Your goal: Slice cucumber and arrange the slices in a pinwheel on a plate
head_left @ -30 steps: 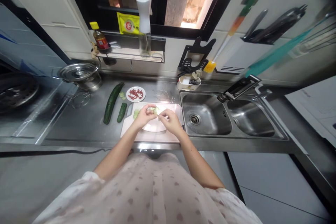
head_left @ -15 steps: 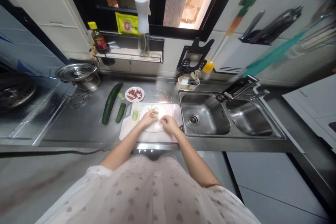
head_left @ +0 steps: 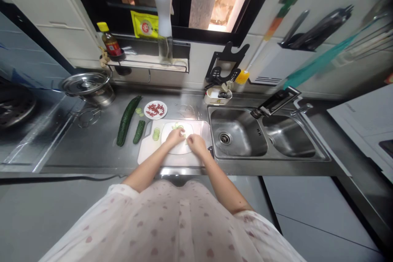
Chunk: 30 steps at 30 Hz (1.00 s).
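Observation:
Both of my hands work over a white plate (head_left: pixel 167 131) lying on a pale cutting board (head_left: pixel 147 154). My left hand (head_left: pixel 175 137) is closed, its fingertips around a pale cucumber slice at the plate's middle. Close to its right, my right hand (head_left: pixel 197 145) pinches a small pale green cucumber slice, partly hidden by the fingers. Thin cucumber slices (head_left: pixel 177 125) rest toward the plate's far side. On the board's left part sits a short row of more cucumber slices (head_left: pixel 156 134).
Left of the board lie a cut cucumber piece (head_left: pixel 139 132) and a long cucumber (head_left: pixel 128 120). Behind stands a small plate (head_left: pixel 156 110) of chopped red bits. A knife handle (head_left: pixel 210 150) shows at the board's right edge, beside the sink (head_left: pixel 239 131). A lidded pot (head_left: pixel 87 86) stands back left.
My hands have shifted only slightly, the right fingers moving a little at the plate with the slice. The whole view has drifted slightly left.

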Each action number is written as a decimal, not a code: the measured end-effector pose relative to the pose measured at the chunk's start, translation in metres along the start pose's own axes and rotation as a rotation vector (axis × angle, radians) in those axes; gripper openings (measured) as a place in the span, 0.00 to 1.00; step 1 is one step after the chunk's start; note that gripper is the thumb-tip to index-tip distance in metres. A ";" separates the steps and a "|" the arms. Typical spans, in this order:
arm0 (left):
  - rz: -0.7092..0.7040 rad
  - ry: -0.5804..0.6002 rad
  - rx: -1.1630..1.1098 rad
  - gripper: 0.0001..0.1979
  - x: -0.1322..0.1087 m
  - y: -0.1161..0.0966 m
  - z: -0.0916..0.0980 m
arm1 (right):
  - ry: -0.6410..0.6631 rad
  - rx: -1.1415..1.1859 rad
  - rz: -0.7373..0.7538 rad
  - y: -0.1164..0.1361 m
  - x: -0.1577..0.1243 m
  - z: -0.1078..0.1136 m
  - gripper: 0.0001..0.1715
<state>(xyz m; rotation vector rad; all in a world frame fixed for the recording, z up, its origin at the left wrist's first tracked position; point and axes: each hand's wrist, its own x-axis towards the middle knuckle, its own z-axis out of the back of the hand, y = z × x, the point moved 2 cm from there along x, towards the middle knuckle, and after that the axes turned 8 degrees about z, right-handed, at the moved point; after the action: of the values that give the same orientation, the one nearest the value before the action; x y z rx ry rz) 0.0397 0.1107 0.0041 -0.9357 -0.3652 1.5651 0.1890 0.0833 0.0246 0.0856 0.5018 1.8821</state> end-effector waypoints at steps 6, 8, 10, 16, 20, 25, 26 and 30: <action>-0.030 -0.017 0.188 0.17 -0.009 -0.006 -0.003 | 0.003 -0.101 -0.001 0.004 -0.003 -0.003 0.14; -0.037 -0.033 0.212 0.16 -0.014 -0.006 -0.004 | -0.006 -0.136 0.021 0.007 -0.006 -0.005 0.15; -0.048 -0.057 0.217 0.14 -0.018 -0.004 -0.005 | 0.001 -0.175 0.055 0.010 -0.011 -0.008 0.16; -0.078 -0.079 0.251 0.11 -0.023 0.001 -0.012 | 0.049 -0.241 0.053 0.014 -0.018 -0.014 0.18; -0.098 -0.091 0.255 0.10 -0.020 0.000 -0.013 | 0.062 -0.248 0.032 0.013 -0.017 -0.015 0.18; -0.112 -0.100 0.289 0.09 -0.015 -0.003 -0.013 | 0.058 -0.249 0.011 0.011 -0.014 -0.013 0.20; -0.119 -0.102 0.295 0.09 -0.013 -0.004 -0.014 | 0.057 -0.254 0.011 0.010 -0.013 -0.013 0.20; -0.144 -0.107 0.313 0.09 -0.008 -0.005 -0.015 | 0.047 -0.288 0.014 0.009 -0.011 -0.010 0.20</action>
<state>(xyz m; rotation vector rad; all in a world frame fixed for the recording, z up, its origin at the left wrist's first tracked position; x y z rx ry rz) 0.0532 0.1001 0.0010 -0.5736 -0.2468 1.4901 0.1823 0.0675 0.0206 -0.1457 0.2582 1.9547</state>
